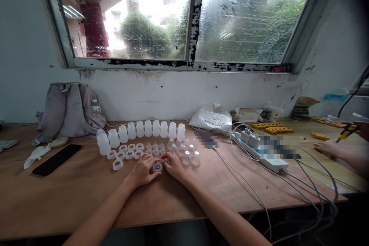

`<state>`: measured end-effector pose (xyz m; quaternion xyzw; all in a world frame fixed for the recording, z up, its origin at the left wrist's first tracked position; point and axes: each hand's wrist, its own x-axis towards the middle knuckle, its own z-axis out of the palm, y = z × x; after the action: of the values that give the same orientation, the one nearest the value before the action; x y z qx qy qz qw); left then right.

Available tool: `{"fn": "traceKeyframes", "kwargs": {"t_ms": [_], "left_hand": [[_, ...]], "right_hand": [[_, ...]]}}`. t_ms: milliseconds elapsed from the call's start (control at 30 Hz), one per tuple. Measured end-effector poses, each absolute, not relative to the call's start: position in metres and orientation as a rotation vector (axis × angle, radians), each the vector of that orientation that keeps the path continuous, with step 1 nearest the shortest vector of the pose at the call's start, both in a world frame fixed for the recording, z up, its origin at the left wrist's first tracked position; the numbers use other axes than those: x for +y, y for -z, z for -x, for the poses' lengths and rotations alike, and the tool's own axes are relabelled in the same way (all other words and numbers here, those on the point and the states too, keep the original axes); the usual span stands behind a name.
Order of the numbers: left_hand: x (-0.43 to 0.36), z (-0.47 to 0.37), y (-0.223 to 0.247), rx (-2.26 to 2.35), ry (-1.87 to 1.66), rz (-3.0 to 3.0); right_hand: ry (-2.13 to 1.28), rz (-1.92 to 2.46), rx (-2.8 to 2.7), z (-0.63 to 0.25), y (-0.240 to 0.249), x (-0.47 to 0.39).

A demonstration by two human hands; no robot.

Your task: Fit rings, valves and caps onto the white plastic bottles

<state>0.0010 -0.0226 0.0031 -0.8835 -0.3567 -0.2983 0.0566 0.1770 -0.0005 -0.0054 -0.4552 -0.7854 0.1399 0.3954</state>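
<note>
My left hand (144, 170) and my right hand (172, 164) meet around a small translucent ring piece (157, 167) on the table, fingers curled at its sides. Behind them stand several frosted bottles (140, 129) in a curved row. To the left of my hands lie several white rings (117, 164). Small clear nipple-shaped pieces (155, 149) sit just beyond my fingertips. Several clear domed caps (195, 158) are grouped to the right.
A black phone (57, 160) and a grey backpack (72, 109) are on the left. On the right are a power strip (266, 157) with cables, a silvery bag (211, 118) and another person's hand (328, 149) near yellow parts (278, 128).
</note>
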Motion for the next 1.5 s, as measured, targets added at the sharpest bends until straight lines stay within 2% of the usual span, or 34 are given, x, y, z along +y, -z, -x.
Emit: {"fn": "traceKeyframes", "kwargs": {"t_ms": [233,900,1133,1300,1400,1500], "left_hand": [[-0.024,-0.002,-0.004,-1.111,0.824,2.692],[-0.016,-0.002,0.006,-1.071,0.874,2.586],[-0.007,-0.014,-0.004,-1.201,1.231,2.496],[-0.005,-0.036,-0.022,-1.380,1.497,2.615],[-0.008,-0.044,-0.017,-1.556,1.728,2.577],[-0.014,-0.047,-0.006,-1.588,1.767,2.574]], "right_hand": [[-0.357,1.157,-1.986,-0.177,0.007,0.000],[-0.356,1.124,-1.989,-0.177,0.009,0.000],[-0.385,0.856,-1.994,-0.178,0.002,-0.012],[-0.317,0.963,-1.800,-0.180,0.001,-0.007],[-0.298,1.030,-1.733,-0.181,0.006,-0.001],[-0.285,1.055,-1.706,-0.181,0.009,0.003]]}}
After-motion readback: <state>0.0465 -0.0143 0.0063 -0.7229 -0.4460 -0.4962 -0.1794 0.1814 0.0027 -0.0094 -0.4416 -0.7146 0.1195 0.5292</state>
